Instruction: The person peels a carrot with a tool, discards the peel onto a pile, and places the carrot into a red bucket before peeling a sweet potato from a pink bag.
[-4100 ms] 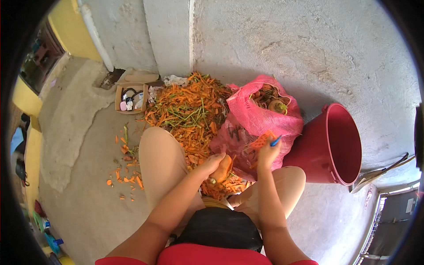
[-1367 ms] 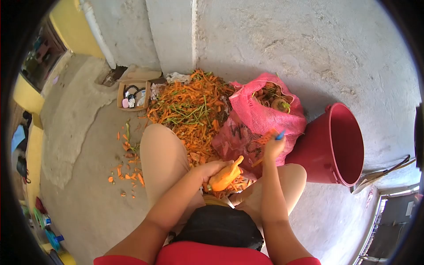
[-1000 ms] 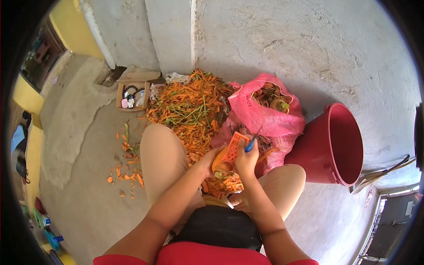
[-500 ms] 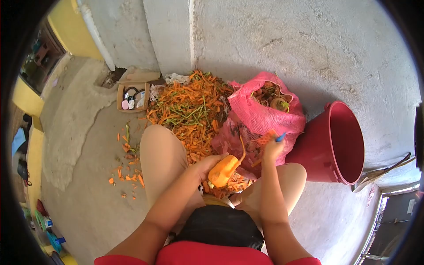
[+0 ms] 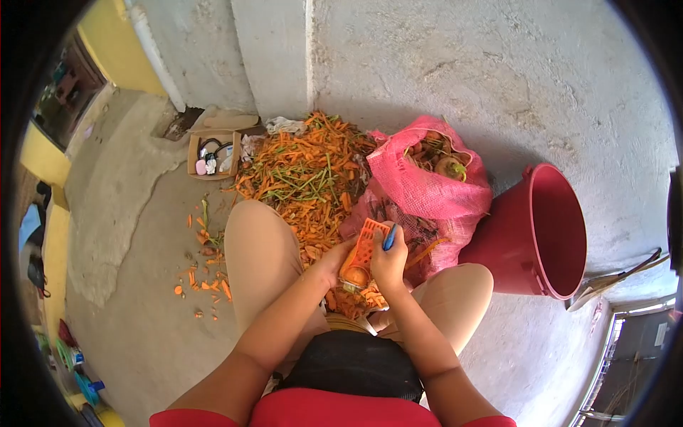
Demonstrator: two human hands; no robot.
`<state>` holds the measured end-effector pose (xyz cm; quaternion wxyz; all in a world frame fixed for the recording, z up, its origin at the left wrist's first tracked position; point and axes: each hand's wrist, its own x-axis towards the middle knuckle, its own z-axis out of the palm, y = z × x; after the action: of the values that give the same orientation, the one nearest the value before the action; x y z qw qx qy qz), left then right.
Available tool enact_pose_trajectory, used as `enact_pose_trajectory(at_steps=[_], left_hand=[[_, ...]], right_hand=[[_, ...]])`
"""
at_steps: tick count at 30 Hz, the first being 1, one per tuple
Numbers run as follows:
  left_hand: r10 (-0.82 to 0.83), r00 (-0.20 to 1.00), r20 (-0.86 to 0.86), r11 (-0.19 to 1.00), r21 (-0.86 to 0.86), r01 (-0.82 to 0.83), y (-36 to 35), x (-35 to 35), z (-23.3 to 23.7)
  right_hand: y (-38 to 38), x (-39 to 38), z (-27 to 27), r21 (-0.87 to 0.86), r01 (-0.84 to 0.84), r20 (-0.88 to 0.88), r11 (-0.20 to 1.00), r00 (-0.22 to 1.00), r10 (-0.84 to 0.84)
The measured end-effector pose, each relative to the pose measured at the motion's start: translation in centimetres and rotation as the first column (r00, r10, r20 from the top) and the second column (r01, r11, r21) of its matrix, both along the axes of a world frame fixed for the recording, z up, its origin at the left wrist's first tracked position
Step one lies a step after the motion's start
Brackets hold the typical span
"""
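The right hand [image 5: 389, 262] clamps its fingers on a perforated orange tool [image 5: 368, 240], partly hiding the carrot [image 5: 356, 275] clasped in the left hand [image 5: 334, 263].

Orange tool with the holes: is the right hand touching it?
Touching. The head view shows the right hand closed on the right-hand edge of the orange tool, with no gap between fingers and tool.

carrot [image 5: 356, 274]: thick, partly covered | perforated tool [image 5: 366, 244]: orange, slanted over carrot | blue item [image 5: 390, 237]: beside tool
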<state>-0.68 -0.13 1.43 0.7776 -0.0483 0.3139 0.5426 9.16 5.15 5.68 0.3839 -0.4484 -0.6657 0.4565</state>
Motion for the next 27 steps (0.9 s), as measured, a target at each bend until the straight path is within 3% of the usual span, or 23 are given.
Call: enact_pose_trajectory(at_steps=[3, 4, 7, 8, 10, 11, 14, 15, 17, 19, 20, 22, 24, 27], left_hand=[[0.007, 0.999, -0.04, 0.999, -0.047, -0.009, 0.2, 0.1, -0.2], [0.01, 0.999, -0.049, 0.998, -0.061, -0.013, 0.1, 0.0, -0.1], [-0.229, 0.966, 0.119, 0.942, 0.277, 0.189, 0.1, -1.0, -1.7], [-0.229, 0.968, 0.102, 0.954, 0.219, 0.203, -0.1, -0.8, -1.4], [-0.233, 0.97, 0.068, 0.969, 0.099, 0.226, -0.9, 0.1, -0.6], [-0.19, 0.982, -0.02, 0.981, 0.036, 0.191, -0.8, 0.4, -1.6], [-0.089, 0.994, -0.068, 0.991, -0.102, 0.082, -0.1, 0.1, -2.7], [-0.057, 0.995, -0.085, 0.984, -0.176, 0.041, 0.0, 0.0, -1.1], [-0.138, 0.953, -0.271, 0.982, -0.165, 0.095, -0.1, 0.0, -1.6], [-0.169, 0.902, -0.398, 0.981, -0.159, 0.114, -0.1, 0.0, -1.7], [-0.173, 0.867, -0.467, 0.983, -0.133, 0.125, -0.1, 0.1, -1.8], [-0.163, 0.785, -0.598, 0.986, -0.08, 0.144, 0.0, 0.3, -1.7], [-0.119, 0.803, -0.584, 0.983, 0.047, 0.18, 0.0, 0.4, -1.1], [-0.048, 0.744, -0.666, 0.942, 0.218, 0.256, -0.4, 0.5, 0.8]], right_hand=[[0.0, -0.1, -0.7, 0.188, 0.028, 0.056, 0.982, 0.998, -0.039], [0.3, -0.1, -0.9, 0.177, 0.082, 0.08, 0.981, 0.992, -0.098], [4.4, 1.1, -2.7, 0.201, 0.293, 0.127, 0.935, 0.939, -0.321], [6.6, 2.1, -4.2, 0.241, 0.39, 0.118, 0.889, 0.897, -0.425], [9.4, 4.2, -4.3, 0.137, 0.534, 0.002, 0.834, 0.842, -0.54], [9.8, 4.7, -4.5, 0.118, 0.536, -0.002, 0.836, 0.842, -0.539], [9.8, 5.4, -4.0, 0.087, 0.511, -0.02, 0.855, 0.859, -0.512], [8.9, 4.7, -3.8, 0.086, 0.483, -0.038, 0.871, 0.875, -0.482], [8.0, 4.0, -4.0, 0.143, 0.433, -0.03, 0.89, 0.901, -0.433], [7.0, 3.5, -3.6, 0.015, 0.407, -0.043, 0.913, 0.913, -0.406], [6.8, 3.4, -3.3, -0.046, 0.392, -0.051, 0.919, 0.918, -0.394], [7.1, 3.4, -3.9, 0.029, 0.393, -0.054, 0.919, 0.919, -0.392], [7.5, 3.7, -4.0, 0.086, 0.411, -0.09, 0.908, 0.911, -0.403], [8.8, 4.9, -4.1, -0.079, 0.48, -0.249, 0.874, 0.839, -0.483]])
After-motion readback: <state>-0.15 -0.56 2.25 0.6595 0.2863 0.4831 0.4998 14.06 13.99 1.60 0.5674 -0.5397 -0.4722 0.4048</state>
